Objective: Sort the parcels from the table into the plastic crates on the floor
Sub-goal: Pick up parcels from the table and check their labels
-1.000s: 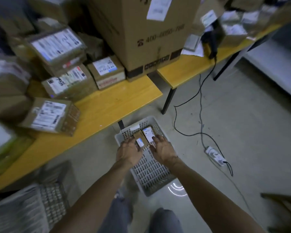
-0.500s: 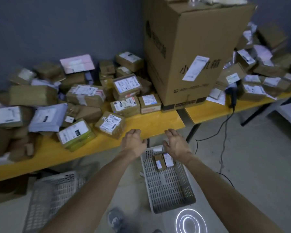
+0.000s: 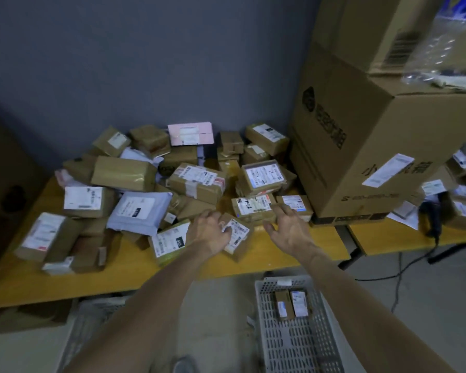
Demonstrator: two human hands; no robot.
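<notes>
A heap of brown and white labelled parcels (image 3: 197, 181) covers the yellow table (image 3: 113, 275). My left hand (image 3: 209, 232) lies on a small brown parcel (image 3: 238, 235) at the front of the heap, fingers curled over its left side. My right hand (image 3: 285, 227) hovers with fingers spread just in front of a labelled parcel (image 3: 253, 207), holding nothing. On the floor below, a pale plastic crate (image 3: 307, 354) holds two small parcels (image 3: 291, 304). A second crate (image 3: 84, 335) stands to the left, partly under the table.
A tall cardboard box (image 3: 374, 157) stands on the table's right end, close to my right hand. A second yellow table (image 3: 388, 235) to the right carries more parcels and a black scanner (image 3: 432, 219) with a cable trailing to the floor. A grey wall is behind.
Both hands left the two small parcels in the right crate, rose and reached forward over the table. My left hand now lies on a small parcel; the view tilted up.
</notes>
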